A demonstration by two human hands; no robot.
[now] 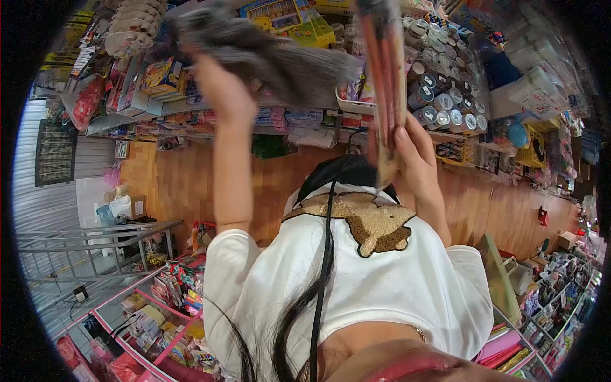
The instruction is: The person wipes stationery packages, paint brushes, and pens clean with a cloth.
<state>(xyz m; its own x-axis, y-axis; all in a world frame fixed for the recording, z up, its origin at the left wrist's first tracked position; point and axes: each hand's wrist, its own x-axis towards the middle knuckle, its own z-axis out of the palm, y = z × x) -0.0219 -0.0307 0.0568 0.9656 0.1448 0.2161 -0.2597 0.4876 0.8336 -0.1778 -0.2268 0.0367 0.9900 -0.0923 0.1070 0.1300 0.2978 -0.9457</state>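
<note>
A dark grey cloth, smeared by motion, hangs from my left hand, which is raised over the shelf at the upper left with its fingers wrapped into it. Upright in my right hand is a long clear pack with reddish, slender items inside. My fingers and thumb grip its lower end, in front of the shelf edge. The cloth and the pack are apart.
Round-lidded jars stand in rows on the shelf at the right. Yellow boxes lie behind the cloth. A metal railing is at the left. Racks of goods are at the lower left, with wooden floor below the shelf.
</note>
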